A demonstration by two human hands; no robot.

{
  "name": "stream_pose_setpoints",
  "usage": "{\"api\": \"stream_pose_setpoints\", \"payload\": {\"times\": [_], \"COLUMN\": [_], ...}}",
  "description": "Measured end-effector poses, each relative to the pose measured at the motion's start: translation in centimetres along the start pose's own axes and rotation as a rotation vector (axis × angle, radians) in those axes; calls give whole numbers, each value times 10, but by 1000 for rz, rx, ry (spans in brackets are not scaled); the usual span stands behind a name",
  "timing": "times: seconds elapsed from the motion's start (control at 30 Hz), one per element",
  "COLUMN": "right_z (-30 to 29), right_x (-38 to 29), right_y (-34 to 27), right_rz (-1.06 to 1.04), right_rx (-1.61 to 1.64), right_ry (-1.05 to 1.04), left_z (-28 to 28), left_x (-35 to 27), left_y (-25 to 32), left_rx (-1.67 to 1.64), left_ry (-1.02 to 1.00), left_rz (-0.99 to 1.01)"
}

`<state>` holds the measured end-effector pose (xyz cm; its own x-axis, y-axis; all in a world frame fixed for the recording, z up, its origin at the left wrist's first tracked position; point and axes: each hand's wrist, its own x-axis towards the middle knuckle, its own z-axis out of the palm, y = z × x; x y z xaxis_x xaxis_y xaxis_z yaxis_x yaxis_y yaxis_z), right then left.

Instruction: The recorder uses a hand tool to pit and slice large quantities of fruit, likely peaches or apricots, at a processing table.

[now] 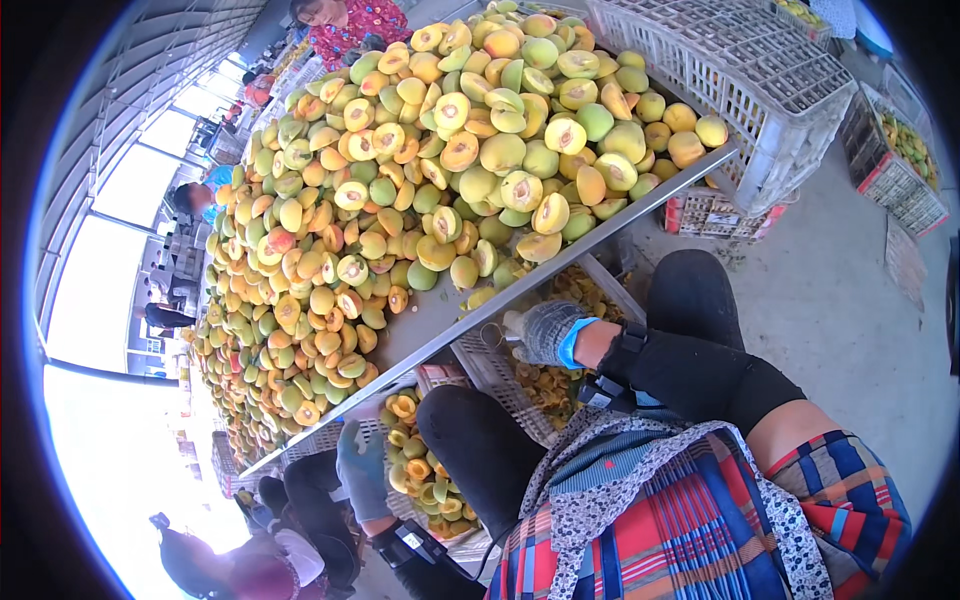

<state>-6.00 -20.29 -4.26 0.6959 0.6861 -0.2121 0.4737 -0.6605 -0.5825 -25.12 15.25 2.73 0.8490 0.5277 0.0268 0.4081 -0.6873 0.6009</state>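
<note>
My right hand, in a grey knit glove with a blue cuff at the wrist, is just below the metal table edge. A thin wire loop tool sticks out from its fingertips. Under that hand lie peach scraps in a crate. My left hand, also gloved, is beside a crate of pitted peach halves; its thumb and fingers are apart and I see nothing in them. A large heap of peaches, many cut in half with stones showing, covers most of the sloping-looking table.
The table's metal rim runs diagonally before my knees. Stacked white plastic crates stand at the right, and another fruit crate is farther off. A co-worker sits close at my left; another person is across the heap.
</note>
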Motion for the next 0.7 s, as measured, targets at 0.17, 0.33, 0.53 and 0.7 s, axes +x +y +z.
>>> {"api": "stream_pose_setpoints", "payload": {"times": [0.17,0.33,0.53,0.7], "right_z": [23,13,-2,3], "right_x": [19,32,30,55], "right_y": [8,15,14,12], "right_rz": [-105,-243,-115,-45], "right_rx": [66,128,282,278], "right_ry": [136,269,492,625], "left_z": [95,199,199,183], "left_x": [101,202,195,155], "left_y": [88,96,112,144], "left_rx": [-174,336,-146,-1206], "left_ry": [-54,-22,-111,-348], "left_rz": [215,505,133,-188]}}
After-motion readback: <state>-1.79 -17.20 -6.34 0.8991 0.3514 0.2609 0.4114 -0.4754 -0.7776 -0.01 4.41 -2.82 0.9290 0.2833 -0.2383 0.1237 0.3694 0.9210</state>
